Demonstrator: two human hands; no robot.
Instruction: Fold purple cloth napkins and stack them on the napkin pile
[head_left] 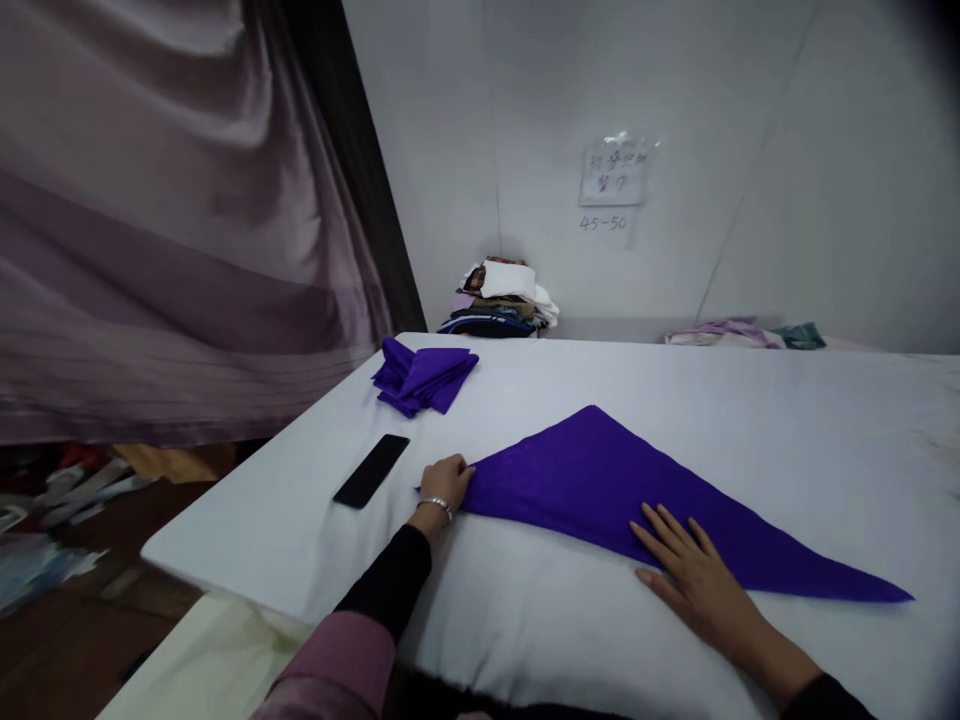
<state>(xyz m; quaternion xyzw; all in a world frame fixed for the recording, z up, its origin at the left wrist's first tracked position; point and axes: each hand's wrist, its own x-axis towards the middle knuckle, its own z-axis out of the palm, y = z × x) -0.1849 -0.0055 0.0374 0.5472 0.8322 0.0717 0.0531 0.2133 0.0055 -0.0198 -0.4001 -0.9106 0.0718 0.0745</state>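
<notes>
A purple cloth [577, 480] lies flat on the white-covered table [750, 400] as a wide triangle, its peak pointing away from me and its long edge toward me. At its left corner, my left hand [446, 482] has its fingers closed on the fabric, with a small tip of cloth poking out beyond the wrist side. My right hand [694, 570] rests with fingers spread over the near edge, right of the middle. The right corner of the triangle stretches past that hand and lies untouched.
Farther left is a crumpled bundle of purple cloth [424, 375]. A black phone [371, 470] lies left of my left hand. Folded clothes [502, 300] are stacked at the table's far edge, with more fabric [735, 333] to the right. A pinkish curtain [187, 220] hangs at left.
</notes>
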